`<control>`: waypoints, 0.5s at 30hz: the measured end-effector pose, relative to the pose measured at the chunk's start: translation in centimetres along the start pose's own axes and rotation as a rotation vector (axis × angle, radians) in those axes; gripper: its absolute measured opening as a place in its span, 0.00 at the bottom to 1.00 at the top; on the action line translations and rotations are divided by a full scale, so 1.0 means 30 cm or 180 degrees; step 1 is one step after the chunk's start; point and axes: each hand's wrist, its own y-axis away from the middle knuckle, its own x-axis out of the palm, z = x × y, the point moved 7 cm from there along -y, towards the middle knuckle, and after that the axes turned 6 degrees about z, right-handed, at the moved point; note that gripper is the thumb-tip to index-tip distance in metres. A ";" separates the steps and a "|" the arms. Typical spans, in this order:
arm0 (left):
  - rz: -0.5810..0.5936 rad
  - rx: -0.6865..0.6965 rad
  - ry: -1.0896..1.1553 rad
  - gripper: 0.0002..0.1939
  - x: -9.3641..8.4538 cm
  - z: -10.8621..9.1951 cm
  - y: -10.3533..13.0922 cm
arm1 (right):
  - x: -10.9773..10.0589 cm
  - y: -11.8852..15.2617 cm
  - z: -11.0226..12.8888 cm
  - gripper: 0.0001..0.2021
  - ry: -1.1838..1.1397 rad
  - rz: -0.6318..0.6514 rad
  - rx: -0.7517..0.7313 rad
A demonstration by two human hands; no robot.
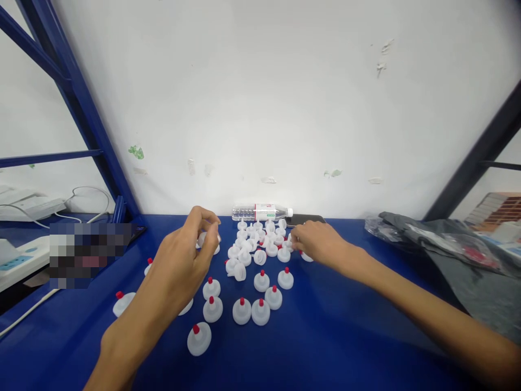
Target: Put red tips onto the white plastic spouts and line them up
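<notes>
On the blue table lies a pile of small white plastic caps, some showing red parts. Nearer to me, several white caps with red tips are spread out. My left hand is over the left side of them, its thumb and index finger curled towards each other around a white cap that shows partly behind them. At the right edge of the pile my right hand reaches down with its fingers pressed together at a white piece; its fingertips are partly hidden.
A clear plastic bottle lies behind the pile, against the white wall, with a dark flat object beside it. Grey and clear plastic bags lie at the right. Power strips and cables are at the left, near blue metal posts.
</notes>
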 end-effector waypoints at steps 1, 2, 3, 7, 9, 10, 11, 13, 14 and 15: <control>0.0011 -0.0029 -0.0051 0.11 0.000 -0.006 0.003 | -0.007 0.001 -0.010 0.08 -0.0093 -0.0037 -0.0048; 0.0046 -0.0082 -0.0117 0.14 0.002 -0.012 0.007 | -0.012 0.002 -0.018 0.09 -0.0188 -0.0068 -0.0114; 0.0077 -0.0157 -0.0169 0.16 0.003 -0.018 0.013 | -0.018 0.002 -0.024 0.09 -0.0274 -0.0090 -0.0181; 0.0183 -0.0453 -0.0163 0.23 0.012 -0.034 0.040 | -0.043 0.005 -0.033 0.05 -0.0419 -0.0057 -0.0294; 0.0162 -0.0428 -0.0199 0.22 0.013 -0.037 0.046 | -0.066 0.016 -0.039 0.02 -0.0411 0.0037 -0.0265; 0.0123 -0.0346 -0.0240 0.22 0.012 -0.036 0.045 | -0.081 0.030 -0.048 0.03 -0.0401 0.0071 -0.0230; 0.0085 -0.0208 -0.0289 0.21 0.011 -0.035 0.042 | -0.097 0.050 -0.061 0.03 -0.0386 0.0069 -0.0166; 0.0040 0.0080 -0.0397 0.20 0.012 -0.022 0.030 | -0.126 0.119 -0.105 0.05 -0.0308 -0.0138 0.0055; 0.0043 0.0186 -0.0446 0.20 0.016 -0.010 0.023 | -0.131 0.168 -0.131 0.08 -0.0242 -0.0324 0.0214; 0.0041 0.0204 -0.0439 0.20 0.020 0.008 0.014 | -0.124 0.225 -0.157 0.12 -0.0179 -0.0550 0.0393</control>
